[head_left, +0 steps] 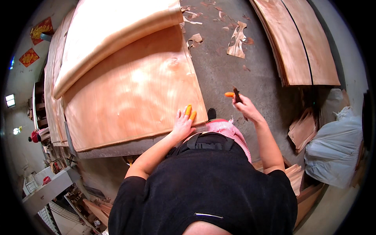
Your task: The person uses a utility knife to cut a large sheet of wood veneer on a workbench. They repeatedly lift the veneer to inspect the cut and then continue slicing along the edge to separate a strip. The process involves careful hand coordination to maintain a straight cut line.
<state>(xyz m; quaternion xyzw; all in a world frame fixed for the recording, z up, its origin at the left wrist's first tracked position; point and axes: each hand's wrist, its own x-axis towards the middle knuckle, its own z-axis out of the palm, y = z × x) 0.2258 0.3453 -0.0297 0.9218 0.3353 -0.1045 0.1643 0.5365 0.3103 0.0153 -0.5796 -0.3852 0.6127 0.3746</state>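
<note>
While the left hand rests, fingers slightly spread, on the veneer sheet at its near-right corner, the right hand, farther off, clutches a dark tool, pointing forward, over the floor rightward.

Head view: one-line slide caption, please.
Left hand rests on a wood sheet; right hand holds a dark object out to the right.

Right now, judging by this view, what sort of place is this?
Probably a veneer or plywood workshop: wide wood sheets in front, another stack at right, and torn scraps on the floor.
</note>
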